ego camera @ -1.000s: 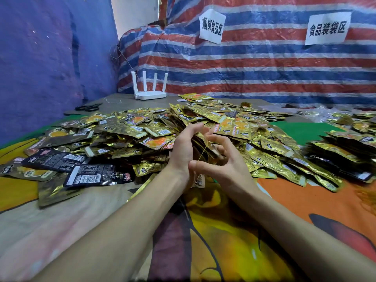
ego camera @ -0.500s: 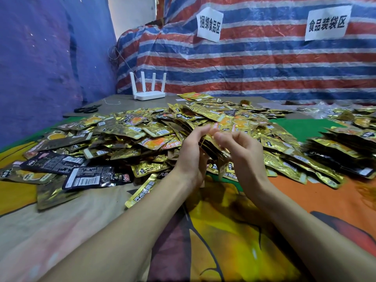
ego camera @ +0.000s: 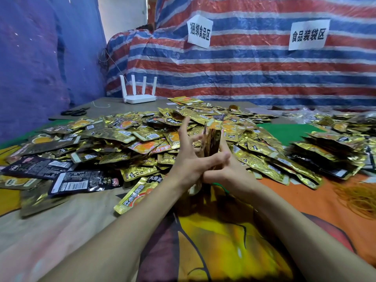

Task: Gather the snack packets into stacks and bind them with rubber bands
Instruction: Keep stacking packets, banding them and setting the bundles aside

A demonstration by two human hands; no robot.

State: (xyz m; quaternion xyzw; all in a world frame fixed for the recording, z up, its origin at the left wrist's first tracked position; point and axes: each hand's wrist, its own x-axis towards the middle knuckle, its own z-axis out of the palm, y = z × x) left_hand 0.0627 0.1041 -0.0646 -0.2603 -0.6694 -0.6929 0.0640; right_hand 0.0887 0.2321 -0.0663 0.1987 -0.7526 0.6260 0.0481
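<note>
A stack of gold snack packets (ego camera: 211, 142) stands on edge in the middle, just in front of the big loose heap of gold packets (ego camera: 130, 137). My right hand (ego camera: 230, 171) grips the stack from below and behind. My left hand (ego camera: 188, 161) is beside it on the left with fingers spread straight and the thumb stretched across the stack's near side. I cannot make out a rubber band on the stack. A tangle of loose rubber bands (ego camera: 361, 200) lies on the orange cloth at the right.
Gathered gold packets (ego camera: 333, 151) are piled at the right. Dark packets (ego camera: 67, 180) lie at the left, and one gold packet (ego camera: 136, 197) lies apart near my left wrist. A white router (ego camera: 138, 96) and scissors (ego camera: 75, 112) sit at the back left.
The stack has been turned upright between my hands. My left fingers have spread open beside it, and my right hand has dropped under the stack.
</note>
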